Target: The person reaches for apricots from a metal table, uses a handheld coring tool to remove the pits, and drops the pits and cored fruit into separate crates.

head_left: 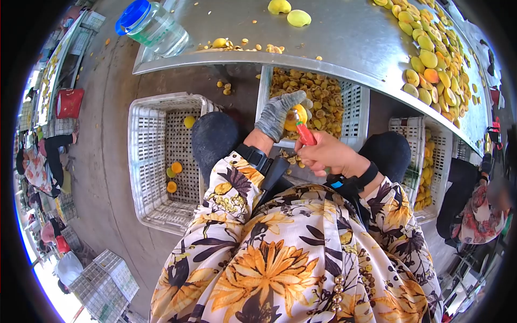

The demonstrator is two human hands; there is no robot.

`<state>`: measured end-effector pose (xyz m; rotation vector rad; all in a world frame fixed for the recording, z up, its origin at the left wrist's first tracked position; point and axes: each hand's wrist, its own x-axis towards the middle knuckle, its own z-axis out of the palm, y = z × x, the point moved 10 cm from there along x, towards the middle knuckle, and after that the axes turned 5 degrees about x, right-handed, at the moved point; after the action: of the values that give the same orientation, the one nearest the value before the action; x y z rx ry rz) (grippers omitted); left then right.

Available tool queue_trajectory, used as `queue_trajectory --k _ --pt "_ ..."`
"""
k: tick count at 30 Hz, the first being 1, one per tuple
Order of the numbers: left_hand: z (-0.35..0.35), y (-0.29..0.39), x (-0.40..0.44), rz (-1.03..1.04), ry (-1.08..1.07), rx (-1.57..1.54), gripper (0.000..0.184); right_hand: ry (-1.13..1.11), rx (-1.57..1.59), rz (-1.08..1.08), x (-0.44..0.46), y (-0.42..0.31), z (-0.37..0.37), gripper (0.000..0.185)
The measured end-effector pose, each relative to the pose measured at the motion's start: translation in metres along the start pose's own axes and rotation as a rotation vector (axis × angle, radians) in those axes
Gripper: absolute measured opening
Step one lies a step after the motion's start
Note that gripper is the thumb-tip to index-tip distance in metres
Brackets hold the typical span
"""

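Note:
My left hand, in a grey knit glove, is closed around a yellow peach above a crate between my knees. My bare right hand grips a tool with a red handle. Its metal end meets the peach, and its exact shape is hard to make out. Under my hands, the white crate holds many yellow-brown fruit pieces. Small scraps lie below my hands, near my lap.
Ahead is a metal table with a heap of peach halves, two greenish peaches and a blue-lidded jug. To the left, a white crate holds several fruit pieces. Another fruit crate stands right, near a seated person.

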<state>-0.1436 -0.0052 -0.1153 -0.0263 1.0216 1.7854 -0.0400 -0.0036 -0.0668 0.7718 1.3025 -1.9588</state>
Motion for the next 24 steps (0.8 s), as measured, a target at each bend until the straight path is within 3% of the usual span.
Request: queue_trajectory --k 2,8,10,14,16,17,20,22,24 --pt "0.002 0.003 0.000 0.014 -0.009 -0.015 0.029 -0.074 0.138 0.039 -0.001 0.003 0.009 0.011" --pt "0.006 0.004 -0.003 0.016 -0.024 -0.055 0.025 0.131 -0.197 -0.064 -0.003 -0.010 0.003 0.015" --pt "0.006 0.011 -0.007 0.085 0.011 0.011 0.024 -0.033 0.151 0.047 -0.005 0.000 0.013 0.013" --pt "0.012 0.002 -0.008 -0.025 -0.064 -0.076 0.023 -0.099 0.282 0.066 -0.001 0.010 0.019 0.013" --pt "0.014 -0.006 -0.007 -0.064 -0.112 -0.106 0.023 0.097 -0.184 -0.109 -0.001 -0.002 0.007 0.013" --pt "0.016 -0.006 -0.007 -0.072 -0.130 -0.112 0.023 0.098 -0.184 -0.109 -0.004 -0.004 0.007 0.013" --pt "0.018 0.000 -0.010 -0.040 -0.102 -0.098 0.024 0.074 -0.116 -0.023 -0.008 -0.005 0.005 0.012" --pt "0.014 0.003 -0.009 -0.003 -0.052 -0.086 0.025 -0.189 0.309 0.076 -0.007 0.004 0.022 0.013" --pt "0.006 0.014 -0.008 0.114 0.005 0.013 0.027 -0.232 0.390 0.074 -0.002 0.008 0.022 0.013"
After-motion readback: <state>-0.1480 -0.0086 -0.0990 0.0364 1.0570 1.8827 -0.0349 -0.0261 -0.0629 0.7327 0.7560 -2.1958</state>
